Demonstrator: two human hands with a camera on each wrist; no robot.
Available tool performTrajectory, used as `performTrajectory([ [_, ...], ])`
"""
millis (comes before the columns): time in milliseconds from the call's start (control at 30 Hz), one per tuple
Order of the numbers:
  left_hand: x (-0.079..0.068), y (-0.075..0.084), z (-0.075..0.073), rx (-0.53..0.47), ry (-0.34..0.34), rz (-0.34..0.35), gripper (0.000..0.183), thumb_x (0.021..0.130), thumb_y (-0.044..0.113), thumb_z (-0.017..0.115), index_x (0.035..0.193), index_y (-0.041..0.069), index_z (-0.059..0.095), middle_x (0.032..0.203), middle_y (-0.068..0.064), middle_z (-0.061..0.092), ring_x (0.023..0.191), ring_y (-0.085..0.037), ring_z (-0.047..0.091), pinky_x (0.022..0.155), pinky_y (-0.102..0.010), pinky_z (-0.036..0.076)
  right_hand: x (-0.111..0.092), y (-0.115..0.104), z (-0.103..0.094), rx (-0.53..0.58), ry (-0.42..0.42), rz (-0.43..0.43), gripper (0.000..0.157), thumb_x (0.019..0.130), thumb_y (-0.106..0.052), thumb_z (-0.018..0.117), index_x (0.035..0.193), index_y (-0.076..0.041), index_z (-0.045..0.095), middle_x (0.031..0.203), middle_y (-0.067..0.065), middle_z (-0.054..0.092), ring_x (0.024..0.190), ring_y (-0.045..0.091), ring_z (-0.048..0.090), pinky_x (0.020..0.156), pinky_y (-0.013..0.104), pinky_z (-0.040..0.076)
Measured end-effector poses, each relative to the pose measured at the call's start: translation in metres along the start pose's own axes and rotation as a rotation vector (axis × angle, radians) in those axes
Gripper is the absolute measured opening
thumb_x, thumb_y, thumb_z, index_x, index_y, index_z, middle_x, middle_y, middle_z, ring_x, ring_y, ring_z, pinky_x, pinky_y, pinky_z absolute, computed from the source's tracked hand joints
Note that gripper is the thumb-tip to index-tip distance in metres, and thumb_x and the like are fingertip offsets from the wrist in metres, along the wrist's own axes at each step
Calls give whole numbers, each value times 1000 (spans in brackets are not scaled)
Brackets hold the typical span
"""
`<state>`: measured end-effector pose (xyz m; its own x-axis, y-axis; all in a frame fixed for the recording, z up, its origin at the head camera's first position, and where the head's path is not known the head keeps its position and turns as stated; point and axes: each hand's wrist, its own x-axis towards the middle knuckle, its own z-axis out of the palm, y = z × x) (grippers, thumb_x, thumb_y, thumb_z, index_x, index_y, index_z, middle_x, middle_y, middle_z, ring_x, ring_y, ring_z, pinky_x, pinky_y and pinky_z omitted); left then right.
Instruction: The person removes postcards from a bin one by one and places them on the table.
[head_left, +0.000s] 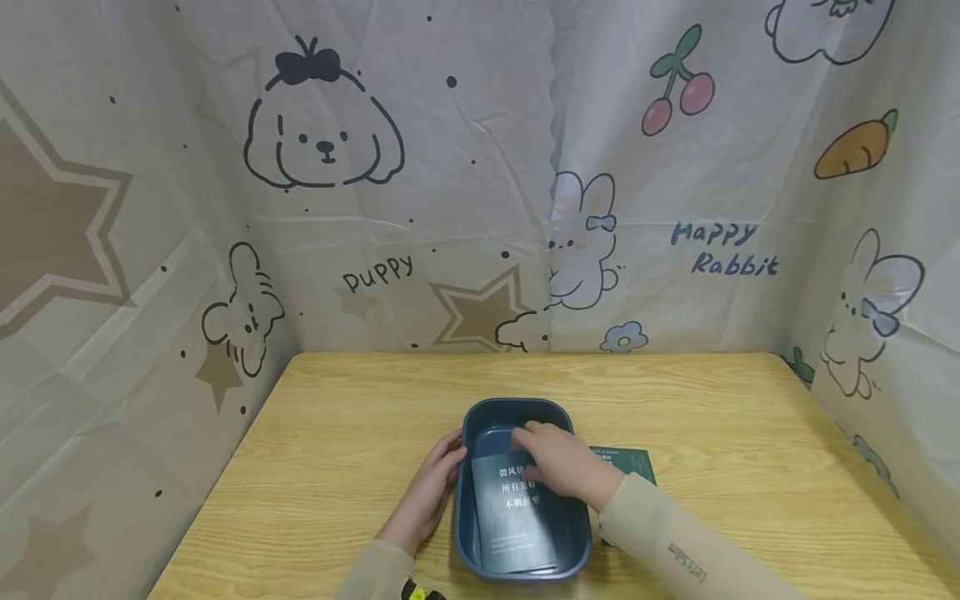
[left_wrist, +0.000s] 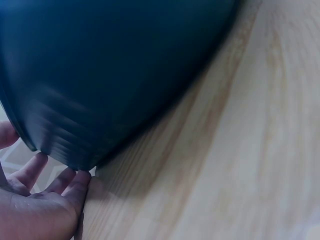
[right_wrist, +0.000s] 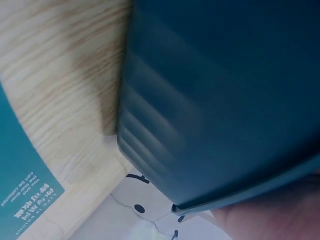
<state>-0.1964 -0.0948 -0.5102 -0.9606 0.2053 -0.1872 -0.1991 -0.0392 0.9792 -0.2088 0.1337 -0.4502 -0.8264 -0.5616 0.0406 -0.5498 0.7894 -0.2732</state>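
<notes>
A dark blue rectangular bin with rounded corners stands on the table, and a dark green booklet with white print lies inside it. My left hand touches the bin's left side; in the left wrist view its fingertips rest against the outer wall, with the thumb by the rim. Reaching over the right rim, my right hand grips the booklet near its top right corner, which it covers. The right wrist view shows mostly the bin's outer wall and part of that hand.
A second green booklet lies on the wooden table right of the bin, partly under my right forearm; its corner shows in the right wrist view. Printed cloth curtains enclose the table at the back and sides.
</notes>
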Motion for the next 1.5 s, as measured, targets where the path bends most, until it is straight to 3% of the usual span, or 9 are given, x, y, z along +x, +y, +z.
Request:
performTrajectory([
  [267,-1,0,0,-6,4,-4,57,108,30,47,159,7,35,165,-23,31,153,-42,29,127,-56,23,0,3,-1,125,10,23,24,89,-14,80,109,-14,65,103,1,64,95,17,65,83,38,59],
  [533,-1,1,0,1,13,-1,57,108,30,47,159,7,36,164,-23,32,152,-42,32,126,-56,23,0,7,-3,177,61,15,23,89,-11,80,108,-14,66,100,0,64,90,14,62,80,35,59],
  [833,0,1,1,4,11,2,57,109,32,47,159,7,36,164,-22,33,152,-41,32,126,-57,24,-4,16,-6,267,76,0,24,91,-13,78,112,-18,67,80,-8,52,74,8,48,65,24,44],
  [1267,-1,1,1,4,13,-10,57,109,33,46,159,8,35,165,-21,32,153,-40,31,126,-58,23,-11,24,-14,486,78,9,22,98,-19,71,120,-21,67,80,-6,57,70,6,54,63,24,48],
  [1500,0,2,1,-2,7,-13,58,109,33,46,160,8,33,166,-22,29,153,-40,30,127,-57,22,-15,25,-19,561,139,110,26,98,-18,71,124,-18,66,77,-6,62,71,12,60,62,25,49],
])
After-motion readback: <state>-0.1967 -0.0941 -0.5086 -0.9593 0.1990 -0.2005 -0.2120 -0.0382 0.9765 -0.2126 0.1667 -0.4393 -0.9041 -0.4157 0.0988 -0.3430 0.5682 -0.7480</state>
